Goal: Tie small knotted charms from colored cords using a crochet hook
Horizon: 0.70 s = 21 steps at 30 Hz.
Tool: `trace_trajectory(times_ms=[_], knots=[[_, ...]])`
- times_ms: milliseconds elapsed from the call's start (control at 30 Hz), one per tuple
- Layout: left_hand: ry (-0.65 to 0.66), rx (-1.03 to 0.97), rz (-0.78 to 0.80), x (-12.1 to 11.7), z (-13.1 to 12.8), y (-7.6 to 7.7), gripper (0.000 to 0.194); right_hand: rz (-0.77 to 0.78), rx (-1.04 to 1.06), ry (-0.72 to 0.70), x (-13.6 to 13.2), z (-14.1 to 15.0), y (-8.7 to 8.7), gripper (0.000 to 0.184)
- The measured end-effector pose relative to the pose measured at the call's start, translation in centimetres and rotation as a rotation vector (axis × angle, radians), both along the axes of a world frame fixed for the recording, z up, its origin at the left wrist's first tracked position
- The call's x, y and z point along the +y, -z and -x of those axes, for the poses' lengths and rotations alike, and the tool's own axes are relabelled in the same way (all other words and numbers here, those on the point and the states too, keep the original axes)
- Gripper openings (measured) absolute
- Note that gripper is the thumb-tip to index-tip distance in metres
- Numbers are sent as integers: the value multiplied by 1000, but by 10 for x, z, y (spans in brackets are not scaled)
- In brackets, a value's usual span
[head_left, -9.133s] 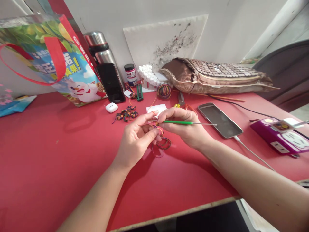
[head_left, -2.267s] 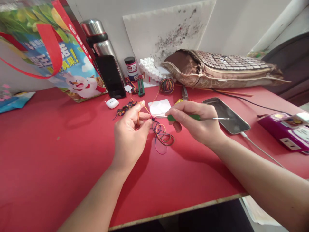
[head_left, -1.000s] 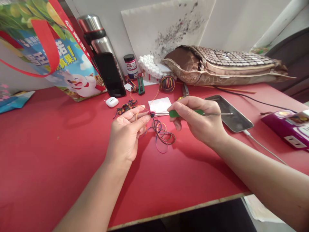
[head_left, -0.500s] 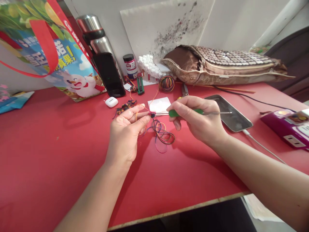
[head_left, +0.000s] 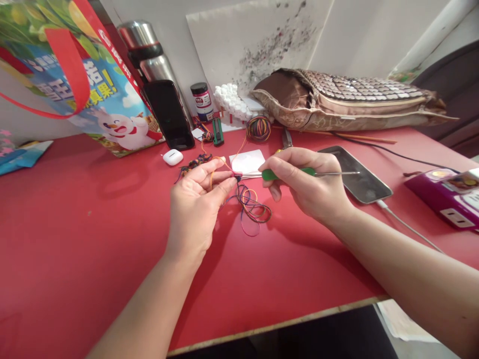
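My left hand (head_left: 198, 204) pinches a small piece of crochet work (head_left: 238, 177) in dark and pink cord between thumb and fingers. An orange strand runs over its raised index finger. Across from it, my right hand (head_left: 309, 182) is closed around the green handle of a crochet hook (head_left: 270, 174), whose thin metal shaft reaches into the work. A second metal shaft sticks out behind the handle, over the phone. Loose loops of multicoloured cord (head_left: 258, 214) hang below the work. The cord leads back to a ball of multicoloured cord (head_left: 258, 128).
Behind the hands lie a folded white paper (head_left: 247, 162), a white earphone case (head_left: 172, 157) and a green cutter (head_left: 217, 132). A charging phone (head_left: 357, 174) and a purple power strip (head_left: 445, 199) are on the right. A steel flask (head_left: 157, 67) and a cushion (head_left: 352, 99) stand at the back.
The work and my left fingertips have shifted very slightly right, toward the hook's handle. My right hand keeps nearly the same place and grip.
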<state>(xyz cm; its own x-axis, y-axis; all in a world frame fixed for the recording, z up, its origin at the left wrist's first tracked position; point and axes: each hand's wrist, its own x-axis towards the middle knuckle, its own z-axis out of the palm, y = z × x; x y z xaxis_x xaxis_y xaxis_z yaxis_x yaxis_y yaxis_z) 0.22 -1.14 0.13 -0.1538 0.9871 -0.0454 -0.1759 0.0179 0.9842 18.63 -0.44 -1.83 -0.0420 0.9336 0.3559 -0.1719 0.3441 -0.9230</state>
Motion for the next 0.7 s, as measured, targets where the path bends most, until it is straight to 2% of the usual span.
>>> trace_trajectory(times_ms=[333,700], knots=[[-37,143,-77,-4,-1,-1,36,1,-15,-4,0,1,-1,32],[-23,166,-77,-4,0,-2,33,-3,-56,3,0,1,-2,32]])
